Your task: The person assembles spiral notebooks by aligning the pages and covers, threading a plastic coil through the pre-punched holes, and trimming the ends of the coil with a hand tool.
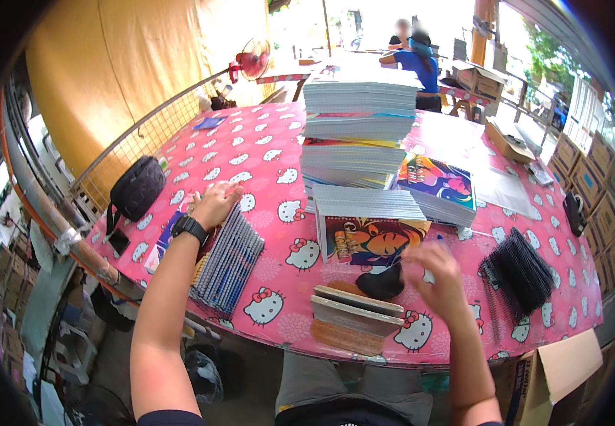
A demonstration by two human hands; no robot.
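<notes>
My left hand (211,206), with a black watch on its wrist, lies over the far end of a row of spiral-bound notebooks (228,266), its fingers stretched out. My right hand (437,273) hovers with fingers apart beside a pile of unbound notebook blocks (371,206), whose colourful illustrated cover faces me. Just left of that hand sits a dark, rounded object (380,282) I cannot identify. Nearest me is a slotted wooden block (356,319). To the right lies a bundle of black spiral binding coils (524,273).
A tall stack of page blocks (354,135) rises behind, with another covered pile (439,188) to its right. A black bag (138,188) and a phone (118,241) lie at the left. An open carton (559,376) stands low at the right. Two people sit far back.
</notes>
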